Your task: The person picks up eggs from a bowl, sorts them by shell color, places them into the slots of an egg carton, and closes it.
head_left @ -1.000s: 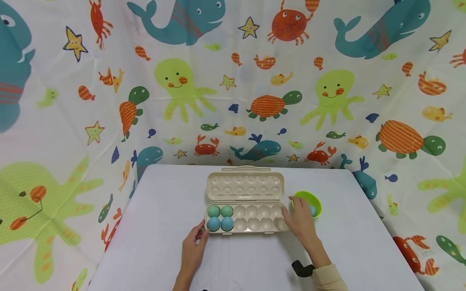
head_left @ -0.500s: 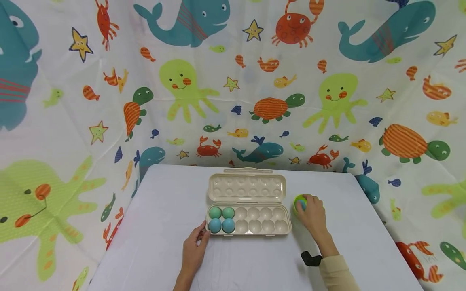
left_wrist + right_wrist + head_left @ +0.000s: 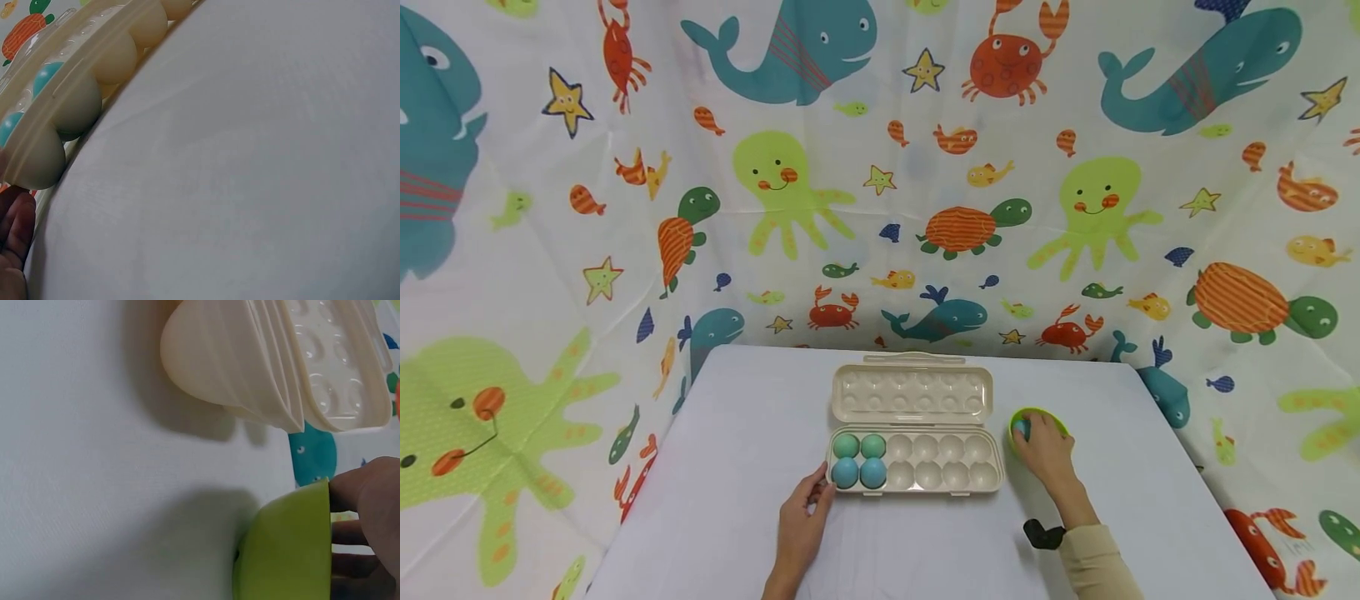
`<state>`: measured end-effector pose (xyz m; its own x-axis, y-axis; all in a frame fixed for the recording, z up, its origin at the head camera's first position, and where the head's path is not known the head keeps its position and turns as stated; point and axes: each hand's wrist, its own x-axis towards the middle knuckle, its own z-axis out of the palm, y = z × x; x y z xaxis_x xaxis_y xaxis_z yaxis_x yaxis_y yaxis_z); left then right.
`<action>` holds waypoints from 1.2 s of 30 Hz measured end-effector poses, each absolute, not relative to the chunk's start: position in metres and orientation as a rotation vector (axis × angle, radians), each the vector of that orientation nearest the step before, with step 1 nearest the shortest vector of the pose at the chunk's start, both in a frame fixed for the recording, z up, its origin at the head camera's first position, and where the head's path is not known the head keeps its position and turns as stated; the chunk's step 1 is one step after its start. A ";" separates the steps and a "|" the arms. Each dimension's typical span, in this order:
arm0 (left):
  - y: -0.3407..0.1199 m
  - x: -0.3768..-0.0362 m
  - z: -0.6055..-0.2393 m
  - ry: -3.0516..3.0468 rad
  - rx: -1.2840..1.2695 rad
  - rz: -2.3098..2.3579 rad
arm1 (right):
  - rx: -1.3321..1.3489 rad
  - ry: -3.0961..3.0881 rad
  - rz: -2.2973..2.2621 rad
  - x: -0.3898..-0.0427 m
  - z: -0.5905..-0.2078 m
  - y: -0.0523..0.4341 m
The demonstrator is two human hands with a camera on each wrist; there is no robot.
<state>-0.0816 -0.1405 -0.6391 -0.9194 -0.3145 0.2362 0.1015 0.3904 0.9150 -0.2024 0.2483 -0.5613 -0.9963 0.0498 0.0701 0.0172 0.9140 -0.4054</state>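
A beige egg carton (image 3: 916, 492) lies with its lid raised; two green eggs (image 3: 846, 446) and two blue eggs (image 3: 845, 473) fill its left end. My left hand (image 3: 801, 521) holds the carton's front left corner, thumb at the front and fingers at the side. At the right, my right hand (image 3: 1048, 450) reaches over a lime green bowl (image 3: 290, 544) with its fingers inside the rim. A blue egg (image 3: 1022, 429) shows in the bowl at the left of that hand. The bowl wall and the hand hide whether the fingers grip an egg.
The carton's other cups (image 3: 940, 462) hold no eggs. A white-covered table (image 3: 895, 550) bears the carton and bowl, and a sea-animal printed cloth (image 3: 880, 183) hangs behind it. A black strap-like piece (image 3: 1043, 534) sits by my right wrist.
My right hand has moved from the carton's right end and the bowl's left side to over the bowl, fingers now inside. My left hand stays at the carton's corner. The head view shifts slightly.
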 end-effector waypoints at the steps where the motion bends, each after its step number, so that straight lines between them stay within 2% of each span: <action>1: -0.140 -0.081 -0.639 -2.281 0.184 -1.542 | -0.056 -3.017 0.623 -0.203 -0.561 0.249; 13: -0.139 -0.078 -0.640 -2.280 0.193 -1.558 | -0.084 -3.126 0.635 -0.209 -0.558 0.255; 36: -0.141 -0.083 -0.638 -2.264 0.156 -1.559 | -0.036 -2.794 0.964 -0.200 -0.547 0.245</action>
